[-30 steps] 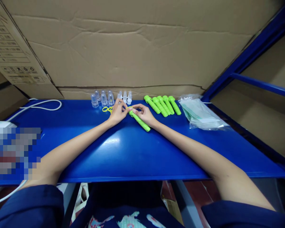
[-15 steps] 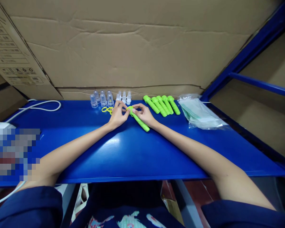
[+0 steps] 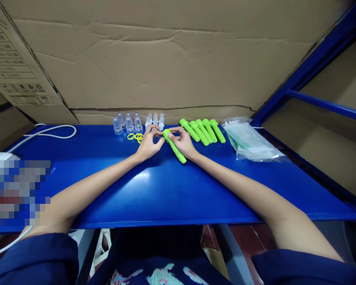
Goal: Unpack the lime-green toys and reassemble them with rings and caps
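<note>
A bright green flashlight body (image 3: 177,152) slants over the blue table, its wider head pointing up and left. My right hand (image 3: 183,143) is closed around it just below the head, thumb on top. Beside that head is my left hand (image 3: 150,144), thumb and forefinger parted. Its fingertips are at the head's rim; I cannot tell whether they touch. A yellow band shows at the head. Several yellow rings (image 3: 131,136) lie left of my left hand. Behind them stand several clear plastic caps (image 3: 129,126), and small clear-and-white cone pieces (image 3: 155,120) stand beyond my fingers.
More green flashlight bodies (image 3: 199,132) lie in a row at the back right. A clear plastic bag (image 3: 252,142) rests farther right. A white cable (image 3: 59,127) loops at the left. Cardboard (image 3: 166,63) walls the back; a blue frame (image 3: 302,67) rises at right.
My left thumb has moved off the flashlight's head, which now shows more fully. The flashlight has shifted very slightly; my right hand keeps its hold on it.
</note>
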Demonstrator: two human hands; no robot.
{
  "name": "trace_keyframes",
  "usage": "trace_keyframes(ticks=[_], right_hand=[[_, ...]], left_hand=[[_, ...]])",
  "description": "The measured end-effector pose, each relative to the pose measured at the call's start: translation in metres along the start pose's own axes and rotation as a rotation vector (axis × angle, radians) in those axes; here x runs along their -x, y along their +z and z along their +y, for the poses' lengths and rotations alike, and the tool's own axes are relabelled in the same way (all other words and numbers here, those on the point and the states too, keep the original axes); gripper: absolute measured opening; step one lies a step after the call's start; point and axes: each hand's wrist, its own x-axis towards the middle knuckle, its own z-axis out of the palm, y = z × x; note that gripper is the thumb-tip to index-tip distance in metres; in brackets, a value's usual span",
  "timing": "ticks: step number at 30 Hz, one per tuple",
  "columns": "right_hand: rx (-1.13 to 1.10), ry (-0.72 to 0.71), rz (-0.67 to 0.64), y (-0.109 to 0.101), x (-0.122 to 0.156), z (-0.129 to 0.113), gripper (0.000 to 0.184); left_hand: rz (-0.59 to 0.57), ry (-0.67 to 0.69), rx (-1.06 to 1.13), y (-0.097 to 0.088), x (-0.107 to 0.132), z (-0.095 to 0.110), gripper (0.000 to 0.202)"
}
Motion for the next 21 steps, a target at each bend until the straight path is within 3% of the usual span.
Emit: trace_keyframes(ticks=[10,21], right_hand=[[0.004,-0.007,0.053,0.0003,0.0020,-0.0044,0.065],[-0.007,-0.025,0.030,0.0000,0.0020,-0.0037,0.059]], left_hand=[[-0.015,0.071,-0.075,-0.0017,0.0018,0.0040,0.023],[-0.007,0.087,-0.111,-0.0007,0.0043,0.0042,0.021]])
